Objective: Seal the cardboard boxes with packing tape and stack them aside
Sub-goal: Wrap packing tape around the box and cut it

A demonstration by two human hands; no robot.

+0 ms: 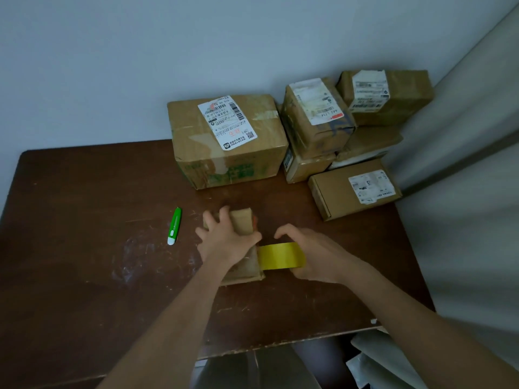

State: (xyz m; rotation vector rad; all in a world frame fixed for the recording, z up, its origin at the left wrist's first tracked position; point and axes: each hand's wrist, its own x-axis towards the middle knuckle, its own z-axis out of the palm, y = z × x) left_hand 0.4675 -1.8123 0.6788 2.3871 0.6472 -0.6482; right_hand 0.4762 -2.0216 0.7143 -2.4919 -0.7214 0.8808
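A small cardboard box (243, 223) lies in the middle of the dark brown table (84, 276). My left hand (224, 240) lies flat on top of it with fingers spread, pressing it down. A strip of yellow packing tape (280, 255) runs from the box's right side to my right hand (311, 256), which grips the tape roll; the roll itself is mostly hidden by the fingers. Much of the box is covered by my left hand.
A green and white utility knife (174, 226) lies left of the box. A large labelled box (224, 141) stands at the back, with several smaller boxes (354, 130) piled at the back right. A grey curtain (463, 164) hangs right of the table.
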